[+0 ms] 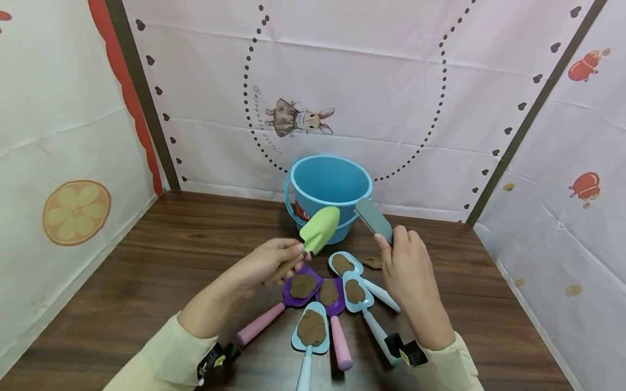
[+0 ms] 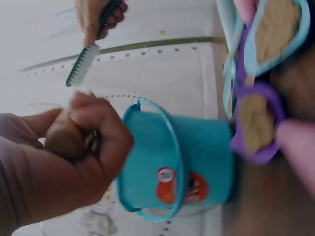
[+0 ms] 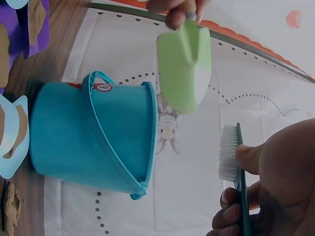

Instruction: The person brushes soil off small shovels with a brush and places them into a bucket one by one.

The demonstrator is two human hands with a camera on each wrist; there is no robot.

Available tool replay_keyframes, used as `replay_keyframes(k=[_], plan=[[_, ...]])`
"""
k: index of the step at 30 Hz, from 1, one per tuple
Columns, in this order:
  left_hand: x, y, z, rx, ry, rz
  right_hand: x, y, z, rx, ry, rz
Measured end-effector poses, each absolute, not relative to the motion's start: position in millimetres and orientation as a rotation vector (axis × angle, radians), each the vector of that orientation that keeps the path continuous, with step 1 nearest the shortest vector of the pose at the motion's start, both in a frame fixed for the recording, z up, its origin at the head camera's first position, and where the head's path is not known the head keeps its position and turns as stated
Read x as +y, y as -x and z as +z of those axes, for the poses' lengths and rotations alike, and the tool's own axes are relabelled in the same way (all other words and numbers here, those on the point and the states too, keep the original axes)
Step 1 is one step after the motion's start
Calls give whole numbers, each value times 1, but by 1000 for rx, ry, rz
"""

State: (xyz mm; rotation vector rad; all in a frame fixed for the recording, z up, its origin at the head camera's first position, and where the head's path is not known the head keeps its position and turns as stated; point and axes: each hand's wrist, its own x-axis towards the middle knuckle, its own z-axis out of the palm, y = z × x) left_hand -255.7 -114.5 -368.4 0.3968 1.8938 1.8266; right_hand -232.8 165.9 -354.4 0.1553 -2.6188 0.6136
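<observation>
My left hand grips the brown wooden handle of a small trowel with a light green blade, held up in front of the bucket. In my right hand is a grey-green brush; its white bristles face the trowel in the right wrist view, with a gap between the two. Behind both tools stands a blue bucket with its handle hanging at the side. The left wrist view shows my left fingers curled round the wooden handle.
Below my hands lie several toy shovels, some light blue and some purple with pink handles, each bearing a brown lump. Another brown piece lies on the wooden table. Printed cloth walls enclose the table.
</observation>
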Motion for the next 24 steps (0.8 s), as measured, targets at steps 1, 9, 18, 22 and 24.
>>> replay_keyframes(k=[1, 9, 18, 22, 24], plan=[[-113, 261, -364, 2075, -435, 1753, 167, 233, -354, -2618, -153, 613], [-93, 307, -329, 3264, -557, 634, 171, 234, -353, -2646, -134, 618], [-82, 364, -312, 3457, -791, -409, 168, 235, -356, -2674, -116, 635], [-78, 382, -308, 3392, -847, -663, 167, 234, -357, -2659, -139, 629], [-74, 389, -304, 3336, -861, -738, 167, 234, -357, -2648, -150, 626]])
